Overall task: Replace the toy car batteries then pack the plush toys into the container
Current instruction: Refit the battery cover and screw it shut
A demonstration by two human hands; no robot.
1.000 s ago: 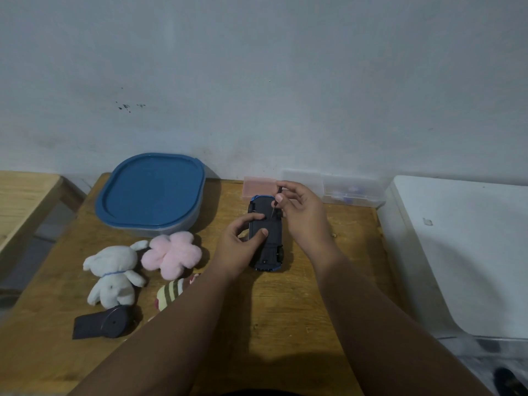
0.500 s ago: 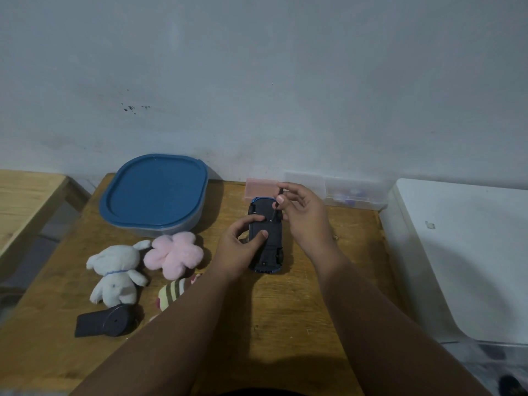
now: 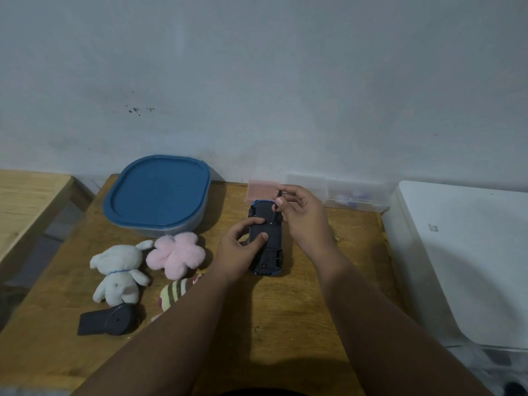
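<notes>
The toy car (image 3: 267,241) lies belly-up at the middle of the counter (image 3: 285,310), its dark underside facing the camera. The left hand (image 3: 243,247) clamps it from the 9 o'clock side, thumb and forefinger pressed on the chassis. The right hand (image 3: 300,212) pinches a thin screwdriver (image 3: 275,208), tip down on the underside near the far end. Compared with a second ago, hands and car have hardly shifted; the tool sits at the same spot, so the battery cover screw is probably still being worked and no battery has been swapped. At 9 o'clock of the car lie the pink plush (image 3: 177,254) and white plush (image 3: 120,271), a striped plush (image 3: 174,292) at 8 o'clock. The blue-lidded container (image 3: 157,192) stands shut at 10 o'clock.
</notes>
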